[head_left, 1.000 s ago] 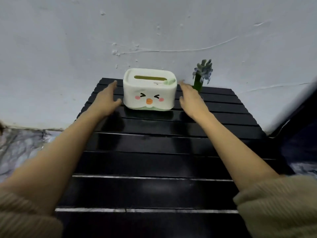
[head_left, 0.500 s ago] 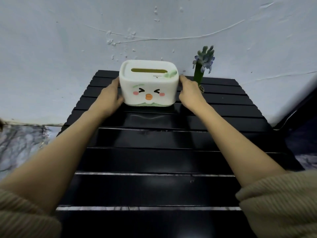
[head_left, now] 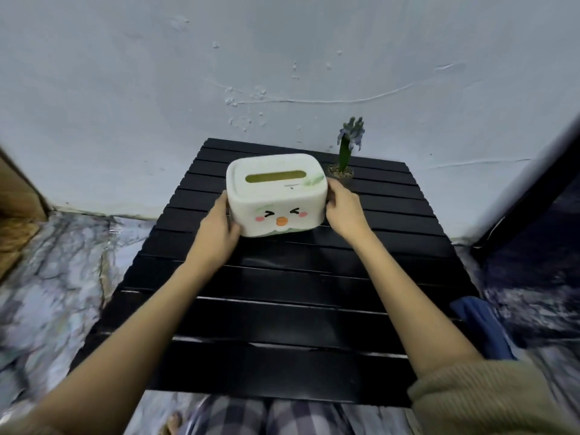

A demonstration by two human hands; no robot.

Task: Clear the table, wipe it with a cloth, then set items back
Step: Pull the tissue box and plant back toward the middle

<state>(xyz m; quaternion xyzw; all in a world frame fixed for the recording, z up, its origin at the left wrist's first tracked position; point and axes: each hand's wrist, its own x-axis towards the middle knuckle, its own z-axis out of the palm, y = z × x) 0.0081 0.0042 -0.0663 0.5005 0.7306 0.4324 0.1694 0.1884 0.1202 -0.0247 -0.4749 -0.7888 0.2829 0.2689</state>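
Observation:
A white tissue box (head_left: 276, 196) with a cartoon face and a slot on top is held above the black slatted table (head_left: 282, 309), tilted slightly. My left hand (head_left: 216, 237) grips its left end and my right hand (head_left: 343, 211) grips its right end. Behind the box, at the table's far right, stands a small potted plant (head_left: 343, 161) with a purple flower. A blue cloth (head_left: 480, 328) lies off the table's right edge on the floor.
A pale wall rises just behind the table. Marbled floor lies to the left and dark floor to the right. A brown object (head_left: 15, 208) sits at the far left. A dark frame (head_left: 527, 189) leans at the right. My checked trousers (head_left: 266, 416) show below.
Both hands closed on the ends of the tissue box and lifted it off the table toward me. The camera view pulled back, showing more floor and the blue cloth.

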